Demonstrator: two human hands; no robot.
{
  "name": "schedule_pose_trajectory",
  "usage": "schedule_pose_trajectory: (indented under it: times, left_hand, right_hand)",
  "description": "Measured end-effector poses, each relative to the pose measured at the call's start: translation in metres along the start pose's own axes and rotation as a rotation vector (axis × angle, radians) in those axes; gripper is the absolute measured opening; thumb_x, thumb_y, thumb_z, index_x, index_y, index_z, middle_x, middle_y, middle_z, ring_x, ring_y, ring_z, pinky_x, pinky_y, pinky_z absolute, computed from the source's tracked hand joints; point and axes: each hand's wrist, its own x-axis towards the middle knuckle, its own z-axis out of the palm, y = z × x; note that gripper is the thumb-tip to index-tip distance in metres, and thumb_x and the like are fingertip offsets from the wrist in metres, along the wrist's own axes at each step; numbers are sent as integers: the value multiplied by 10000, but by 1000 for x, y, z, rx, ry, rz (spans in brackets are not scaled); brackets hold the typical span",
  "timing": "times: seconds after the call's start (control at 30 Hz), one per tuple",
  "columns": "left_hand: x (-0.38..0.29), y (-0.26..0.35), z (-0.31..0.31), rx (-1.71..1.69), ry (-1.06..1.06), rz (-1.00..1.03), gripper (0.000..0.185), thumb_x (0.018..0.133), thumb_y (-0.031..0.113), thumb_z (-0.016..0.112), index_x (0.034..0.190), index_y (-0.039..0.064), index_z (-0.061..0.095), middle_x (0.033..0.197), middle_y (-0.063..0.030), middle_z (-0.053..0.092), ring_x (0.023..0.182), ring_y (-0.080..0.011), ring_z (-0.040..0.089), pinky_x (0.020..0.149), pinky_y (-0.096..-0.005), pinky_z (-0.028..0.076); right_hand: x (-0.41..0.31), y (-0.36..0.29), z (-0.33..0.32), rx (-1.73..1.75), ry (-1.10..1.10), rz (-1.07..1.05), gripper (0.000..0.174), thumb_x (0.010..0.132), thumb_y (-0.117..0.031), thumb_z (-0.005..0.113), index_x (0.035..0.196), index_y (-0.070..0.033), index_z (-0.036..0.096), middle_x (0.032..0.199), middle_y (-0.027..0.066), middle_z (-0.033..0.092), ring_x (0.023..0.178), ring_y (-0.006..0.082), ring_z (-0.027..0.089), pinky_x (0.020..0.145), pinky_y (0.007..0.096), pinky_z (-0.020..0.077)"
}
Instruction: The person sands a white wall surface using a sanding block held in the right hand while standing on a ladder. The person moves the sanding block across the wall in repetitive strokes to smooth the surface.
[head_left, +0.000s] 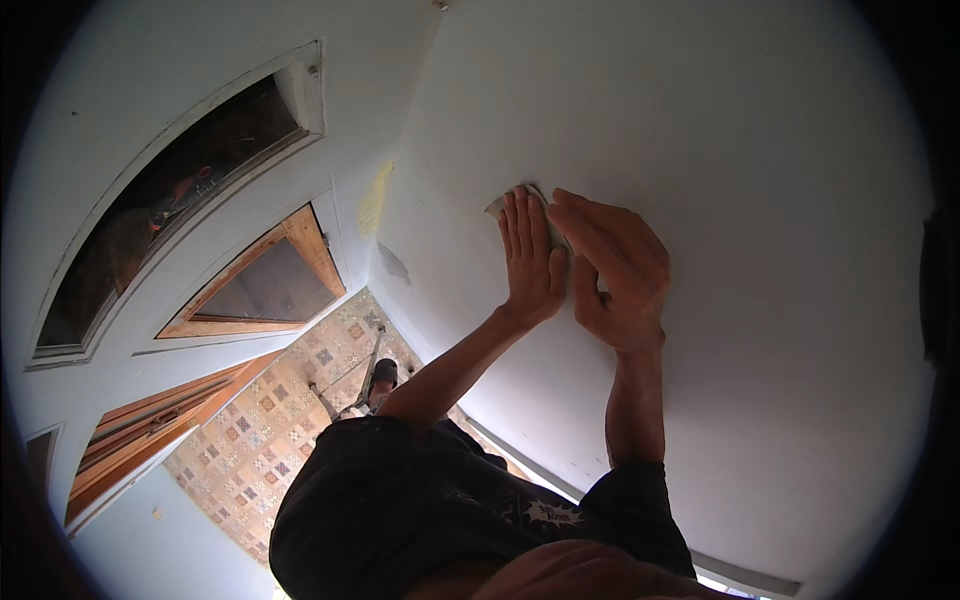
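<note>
My left hand (531, 259) lies flat against a pale painted wall (735, 247), its fingers pointing up. Under the palm and fingers is a thin, pale, curled sheet (495, 205), which looks like sandpaper. One corner of it lifts off the wall beside the fingertips. Most of the sheet is hidden by the hand. Just to the right, my right hand (622, 262) is cupped, with its fingers together and a gap between them and the thumb. Nothing shows in its grasp. Its fingertips are close to the sheet's right edge; whether they touch it cannot be seen.
At left, the adjoining wall has a recessed opening (180, 195) with a red-and-black tool (180, 196) in it. Below are wood-framed windows (262, 281). Metal legs (373, 364) stand on the patterned tile floor (255, 442) near a shod foot (385, 371). Yellow (375, 201) and grey (394, 262) patches mark the corner.
</note>
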Motion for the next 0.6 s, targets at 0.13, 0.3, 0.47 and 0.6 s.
schedule_pose_trajectory:
  times: [0.13, 0.3, 0.47, 0.6]
  left_hand:
    - [96, 27, -23, -46, 93, 53, 704, 1121, 443, 155, 1659, 4, 41, 1730, -223, 54, 1608, -388, 16, 1284, -556, 36]
    - [75, 34, -17, 15, 23, 201, 658, 1110, 331, 209, 1657, -12, 84, 1737, -205, 77, 1609, -388, 29, 1283, -544, 49]
    - [115, 61, -32, -18, 18, 205, 662, 1113, 344, 203, 1656, -14, 79, 1741, -196, 58, 1612, -371, 24, 1285, -539, 25]
    - [162, 93, -42, -21, 20, 280, 665, 1115, 350, 200, 1655, -19, 81, 1742, -199, 58, 1614, -369, 24, 1284, -542, 16]
  right_hand:
    - [-9, -2, -59, -154, 20, 12, 506, 675, 116, 624, 1132, -58, 755, 1071, 113, 778, 902, 268, 750, 742, 370, 598]
    - [-11, 5, -80, -146, 107, -49, 503, 683, 151, 589, 1124, -24, 758, 1094, 132, 775, 894, 261, 744, 739, 370, 594]
    - [-13, 5, -75, -120, 168, -9, 503, 703, 195, 553, 1111, -9, 764, 1086, 131, 783, 866, 243, 744, 719, 342, 588]
    - [-12, 5, -77, -94, 165, -29, 484, 705, 157, 602, 1130, -13, 755, 1074, 134, 775, 849, 266, 736, 723, 369, 589]
